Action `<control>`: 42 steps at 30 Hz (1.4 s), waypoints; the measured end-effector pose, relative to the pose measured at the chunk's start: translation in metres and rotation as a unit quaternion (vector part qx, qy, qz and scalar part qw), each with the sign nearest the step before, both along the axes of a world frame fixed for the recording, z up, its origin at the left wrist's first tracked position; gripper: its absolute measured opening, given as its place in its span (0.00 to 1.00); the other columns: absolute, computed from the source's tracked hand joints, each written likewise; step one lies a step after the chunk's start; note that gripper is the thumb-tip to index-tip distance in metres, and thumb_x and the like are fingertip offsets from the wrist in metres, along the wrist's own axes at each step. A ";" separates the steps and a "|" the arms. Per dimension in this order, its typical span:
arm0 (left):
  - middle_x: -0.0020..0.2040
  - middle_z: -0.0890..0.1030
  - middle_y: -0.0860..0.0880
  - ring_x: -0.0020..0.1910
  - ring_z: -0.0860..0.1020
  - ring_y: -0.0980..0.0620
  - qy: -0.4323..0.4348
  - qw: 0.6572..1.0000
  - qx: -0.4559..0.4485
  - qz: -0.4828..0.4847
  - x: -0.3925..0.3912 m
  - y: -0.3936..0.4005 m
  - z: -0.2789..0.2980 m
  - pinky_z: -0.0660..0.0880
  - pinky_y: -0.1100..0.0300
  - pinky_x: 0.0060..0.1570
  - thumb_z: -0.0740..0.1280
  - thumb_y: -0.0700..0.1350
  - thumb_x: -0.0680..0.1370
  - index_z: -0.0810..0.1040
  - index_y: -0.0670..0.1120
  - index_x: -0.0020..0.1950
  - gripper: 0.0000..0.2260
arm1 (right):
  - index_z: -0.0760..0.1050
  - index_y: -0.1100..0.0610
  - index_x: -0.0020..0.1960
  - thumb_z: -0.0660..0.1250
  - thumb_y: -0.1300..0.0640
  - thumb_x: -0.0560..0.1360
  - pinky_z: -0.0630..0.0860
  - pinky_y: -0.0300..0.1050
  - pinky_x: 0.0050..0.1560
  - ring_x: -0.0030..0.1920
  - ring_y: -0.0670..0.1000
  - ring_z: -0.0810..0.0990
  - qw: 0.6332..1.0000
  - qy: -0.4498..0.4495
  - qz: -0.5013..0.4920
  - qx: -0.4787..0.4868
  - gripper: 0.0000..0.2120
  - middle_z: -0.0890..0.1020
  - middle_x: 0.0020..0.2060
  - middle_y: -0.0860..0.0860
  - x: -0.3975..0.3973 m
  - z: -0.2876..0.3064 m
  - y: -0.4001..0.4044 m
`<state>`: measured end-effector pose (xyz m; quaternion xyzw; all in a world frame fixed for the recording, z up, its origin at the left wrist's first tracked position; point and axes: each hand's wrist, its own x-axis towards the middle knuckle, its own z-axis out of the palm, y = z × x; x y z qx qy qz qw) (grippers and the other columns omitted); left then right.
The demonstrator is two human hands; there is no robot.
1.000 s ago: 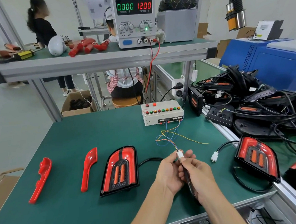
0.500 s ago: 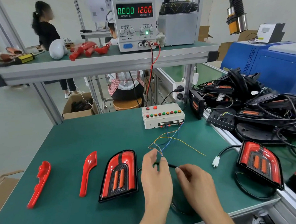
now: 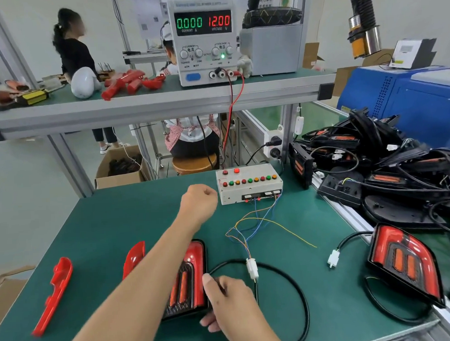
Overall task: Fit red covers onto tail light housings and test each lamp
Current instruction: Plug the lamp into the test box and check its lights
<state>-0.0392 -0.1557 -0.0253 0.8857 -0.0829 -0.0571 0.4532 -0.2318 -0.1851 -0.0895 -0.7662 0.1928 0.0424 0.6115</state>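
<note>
Two tail lamps with red covers fitted lie on the green table (image 3: pixel 104 228): the near lamp (image 3: pixel 191 279) at centre front, partly hidden by the left forearm, and the far lamp (image 3: pixel 403 260) at the right edge. Two loose red covers lie left of the near lamp, the long cover (image 3: pixel 54 296) farthest out, the short cover (image 3: pixel 134 256) partly behind the forearm.

Left hand (image 3: pixel 199 201) raised over the table, fingers curled into a loose fist, holding nothing, close to the test box (image 3: pixel 248 184). Right hand (image 3: pixel 231 303) resting at the near lamp's right edge, thumb up; whether its fingers grip the lamp cannot be told.

One white connector (image 3: pixel 252 268) joins the box's coloured wires to the near lamp's black cable (image 3: pixel 301 296). A second white plug (image 3: pixel 334 258), on the far lamp's lead, lies free.

One power supply (image 3: pixel 204 41) on the upper shelf reads 0.000 and 12.00. One heap of black housings (image 3: pixel 390 167) on the right, tangled with leads. One cardboard box (image 3: pixel 122 168) on the floor holds dark parts.
</note>
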 end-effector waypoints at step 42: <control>0.71 0.75 0.42 0.66 0.75 0.40 -0.119 0.916 0.308 -0.229 0.080 -0.027 -0.043 0.77 0.45 0.61 0.61 0.35 0.77 0.59 0.52 0.82 0.34 | 0.78 0.55 0.64 0.65 0.50 0.73 0.84 0.54 0.34 0.48 0.60 0.87 0.909 -0.165 -0.237 0.301 0.21 0.86 0.53 0.54 -0.003 -0.047 -0.005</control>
